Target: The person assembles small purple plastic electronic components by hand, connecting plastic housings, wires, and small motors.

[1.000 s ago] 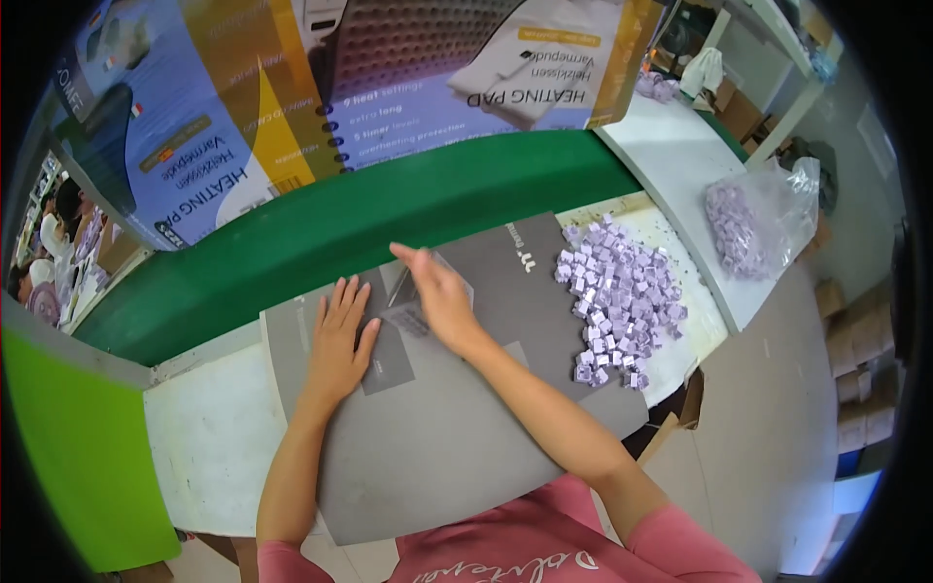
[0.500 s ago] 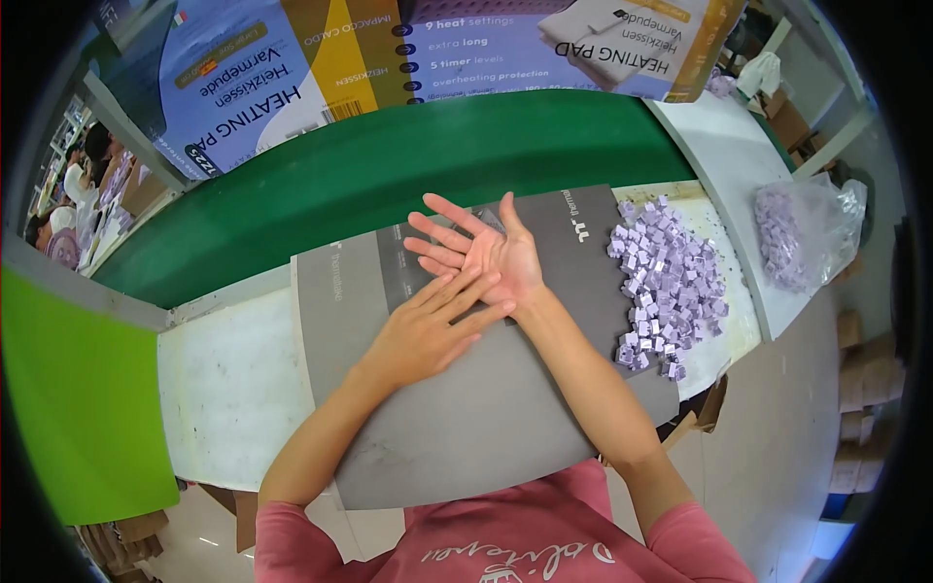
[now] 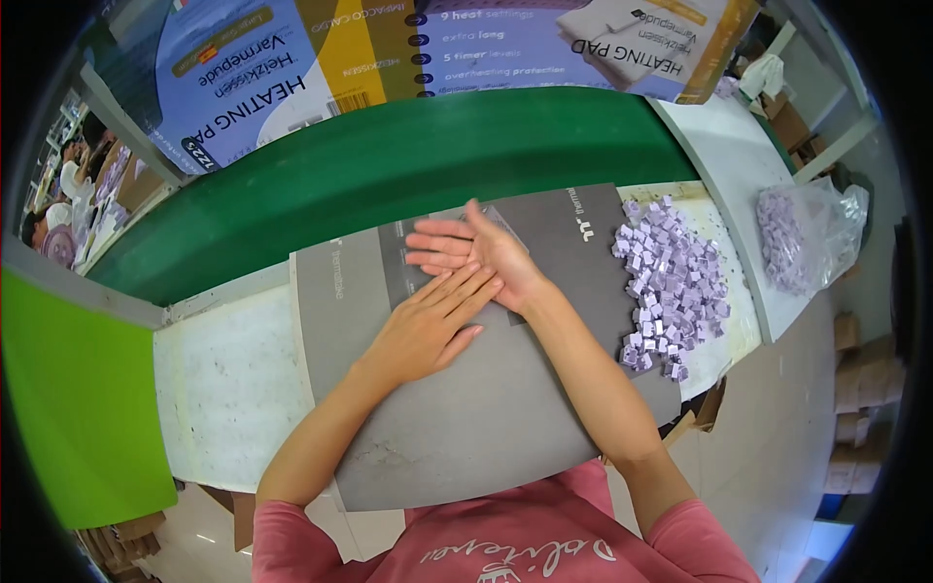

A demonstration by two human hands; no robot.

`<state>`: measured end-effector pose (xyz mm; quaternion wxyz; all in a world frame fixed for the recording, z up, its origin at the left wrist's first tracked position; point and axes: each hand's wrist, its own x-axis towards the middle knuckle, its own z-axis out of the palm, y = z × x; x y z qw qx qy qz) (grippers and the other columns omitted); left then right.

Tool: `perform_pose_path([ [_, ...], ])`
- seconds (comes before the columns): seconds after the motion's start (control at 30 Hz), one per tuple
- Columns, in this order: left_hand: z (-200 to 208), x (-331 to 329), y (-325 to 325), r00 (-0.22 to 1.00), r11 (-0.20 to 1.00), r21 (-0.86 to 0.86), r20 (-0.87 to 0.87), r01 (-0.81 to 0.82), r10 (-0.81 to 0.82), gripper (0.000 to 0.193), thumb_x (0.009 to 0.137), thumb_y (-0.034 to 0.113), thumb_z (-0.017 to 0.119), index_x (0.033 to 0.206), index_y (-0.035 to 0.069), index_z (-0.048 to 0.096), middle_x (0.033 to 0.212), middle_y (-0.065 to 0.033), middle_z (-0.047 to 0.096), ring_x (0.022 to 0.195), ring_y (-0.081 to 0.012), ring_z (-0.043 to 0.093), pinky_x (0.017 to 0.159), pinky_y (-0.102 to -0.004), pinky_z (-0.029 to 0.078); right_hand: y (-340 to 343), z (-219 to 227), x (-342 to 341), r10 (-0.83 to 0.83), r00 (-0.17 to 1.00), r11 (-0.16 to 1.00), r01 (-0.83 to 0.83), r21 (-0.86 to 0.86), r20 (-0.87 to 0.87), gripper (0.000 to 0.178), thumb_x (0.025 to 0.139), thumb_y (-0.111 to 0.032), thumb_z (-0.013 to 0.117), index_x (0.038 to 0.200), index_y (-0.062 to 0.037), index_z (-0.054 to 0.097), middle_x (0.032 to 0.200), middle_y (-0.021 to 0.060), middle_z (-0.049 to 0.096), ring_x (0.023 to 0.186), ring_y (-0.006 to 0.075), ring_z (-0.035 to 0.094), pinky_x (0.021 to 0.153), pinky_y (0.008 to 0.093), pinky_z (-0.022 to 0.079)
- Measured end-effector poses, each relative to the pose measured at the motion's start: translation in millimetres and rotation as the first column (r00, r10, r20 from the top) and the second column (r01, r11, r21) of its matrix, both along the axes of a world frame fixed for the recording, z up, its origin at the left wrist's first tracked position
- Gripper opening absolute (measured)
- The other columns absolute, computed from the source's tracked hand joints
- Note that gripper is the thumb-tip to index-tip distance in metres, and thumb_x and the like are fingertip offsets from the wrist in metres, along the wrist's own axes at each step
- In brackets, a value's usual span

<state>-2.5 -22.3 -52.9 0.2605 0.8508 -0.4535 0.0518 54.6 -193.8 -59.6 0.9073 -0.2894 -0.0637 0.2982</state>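
Both hands hover over a grey cardboard sheet [image 3: 428,428] on the worktable. My left hand [image 3: 432,319] is palm down, its fingers straight and lying across the palm of my right hand [image 3: 486,257]. That right hand is turned palm up, with fingers stretched toward the left and the thumb pointing up. Neither of them holds anything. Partly hidden behind the right hand is a flat, clear rectangular piece [image 3: 507,225] on the sheet. On the sheet's right edge lies a heap of small lilac block-shaped pieces [image 3: 671,287].
A green conveyor belt [image 3: 408,146] runs behind the table, with large printed boxes [image 3: 466,49] on it. A clear bag of lilac pieces [image 3: 792,238] hangs at the right by a white ledge [image 3: 719,155]. To the left stands a bright green panel [image 3: 78,398]. People sit at the far left.
The fingers of my right hand have drawn closer together and its thumb has swung leftward. My left hand's fingers have come together over the right palm. The lilac heap has stayed put.
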Motion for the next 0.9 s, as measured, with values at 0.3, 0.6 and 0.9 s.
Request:
perform_pose_path([
  [0.3,-8,3,7,1.000,1.000,-0.006,0.019,-0.002,0.003,0.052,0.094,0.017,0.061,0.143,0.003,0.050,0.150,-0.0165,0.046,0.142,-0.0320,0.040,0.116,-0.0433,0.035,9,0,0,-0.029,0.991,0.930,0.076,-0.358,0.134,0.044,0.105,-0.027,0.048,0.130,0.0087,0.054,0.124,0.0221,0.065,0.111,0.0291,0.067,0.097,0.0355,0.054],
  [0.6,-15,16,23,0.976,0.987,-0.156,-0.216,-0.043,0.008,0.024,0.087,0.010,0.066,0.111,0.007,0.068,0.125,-0.0117,0.066,0.116,-0.0301,0.063,0.095,-0.0382,0.052,22,-15,-6,-0.019,0.922,0.820,0.235,-0.521,0.386,0.031,0.104,-0.015,0.046,0.123,0.0048,0.059,0.117,0.0175,0.068,0.104,0.0227,0.068,0.092,0.0317,0.054],
  [0.9,-21,27,24,0.967,0.960,-0.239,-0.240,-0.148,0.089,0.005,0.080,0.006,0.064,0.085,0.005,0.066,0.087,-0.0133,0.067,0.078,-0.0368,0.066,0.067,-0.0418,0.053,33,-15,-10,-0.023,0.637,0.379,0.719,-0.583,0.770,0.023,0.098,-0.015,0.056,0.112,-0.0031,0.069,0.085,0.0117,0.075,0.078,0.0214,0.074,0.072,0.0325,0.057],
])
